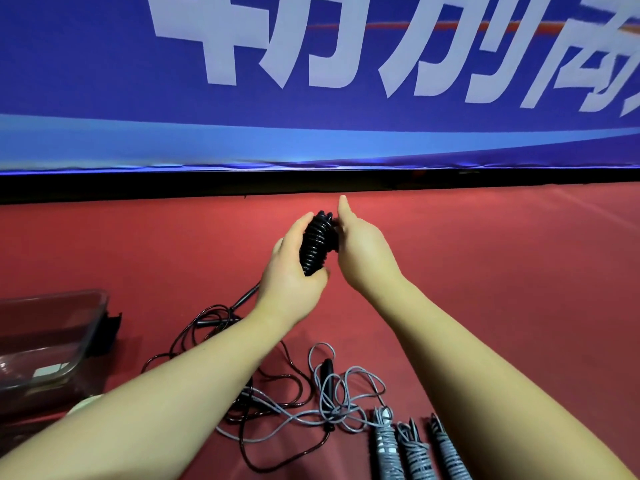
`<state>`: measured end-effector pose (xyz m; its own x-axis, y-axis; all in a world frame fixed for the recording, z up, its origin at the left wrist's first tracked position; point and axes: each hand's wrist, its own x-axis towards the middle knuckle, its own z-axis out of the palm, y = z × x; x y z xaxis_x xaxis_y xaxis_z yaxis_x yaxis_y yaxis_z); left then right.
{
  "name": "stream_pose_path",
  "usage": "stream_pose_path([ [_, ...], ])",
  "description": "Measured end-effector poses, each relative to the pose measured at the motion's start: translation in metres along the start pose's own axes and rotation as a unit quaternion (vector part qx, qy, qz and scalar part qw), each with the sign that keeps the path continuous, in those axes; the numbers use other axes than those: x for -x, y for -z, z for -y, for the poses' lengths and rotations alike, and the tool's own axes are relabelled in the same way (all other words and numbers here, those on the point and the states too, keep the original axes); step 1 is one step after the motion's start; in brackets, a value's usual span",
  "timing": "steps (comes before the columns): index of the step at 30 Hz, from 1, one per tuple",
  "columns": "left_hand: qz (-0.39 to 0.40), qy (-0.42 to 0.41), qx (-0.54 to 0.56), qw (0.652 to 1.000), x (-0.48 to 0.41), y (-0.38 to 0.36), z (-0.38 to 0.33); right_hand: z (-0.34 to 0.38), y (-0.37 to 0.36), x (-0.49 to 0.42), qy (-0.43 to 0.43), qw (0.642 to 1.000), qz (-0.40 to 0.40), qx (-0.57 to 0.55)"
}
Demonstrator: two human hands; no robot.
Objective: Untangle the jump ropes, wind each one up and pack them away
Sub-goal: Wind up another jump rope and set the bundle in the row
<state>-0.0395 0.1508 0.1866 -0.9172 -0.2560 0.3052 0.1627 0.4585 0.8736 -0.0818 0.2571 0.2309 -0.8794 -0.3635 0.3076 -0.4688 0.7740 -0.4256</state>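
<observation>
A black jump rope wound into a tight bundle [317, 242] is held up above the red floor. My left hand [292, 268] grips its lower part, fingers curled round it. My right hand [362, 249] pinches the bundle's top end, thumb pointing up. Below my forearms lies a tangle of a loose black rope [207, 327] and a loose grey rope [346, 393], crossing each other. Three wound grey ropes [414, 452] lie side by side at the bottom edge.
A clear plastic box [52, 341] stands on the red floor [502, 271] at the left. A blue banner [311, 81] with white lettering runs along the far side, with a dark gap beneath it.
</observation>
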Motion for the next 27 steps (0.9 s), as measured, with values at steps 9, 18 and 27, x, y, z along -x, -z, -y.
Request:
stream_pose_path([
  [9, -0.051, 0.009, 0.067, 0.996, -0.002, 0.006, 0.001, 0.011, 0.004, 0.003, -0.14, 0.878, -0.022, -0.458],
  [18, -0.066, 0.012, 0.061, 0.996, -0.01, 0.011, -0.009, 0.02, 0.008, -0.011, -0.338, 0.521, -0.037, -0.783],
  [27, -0.095, 0.022, 0.093, 0.991, -0.011, 0.012, -0.003, 0.025, 0.005, -0.027, -0.168, 0.887, -0.021, -0.43],
])
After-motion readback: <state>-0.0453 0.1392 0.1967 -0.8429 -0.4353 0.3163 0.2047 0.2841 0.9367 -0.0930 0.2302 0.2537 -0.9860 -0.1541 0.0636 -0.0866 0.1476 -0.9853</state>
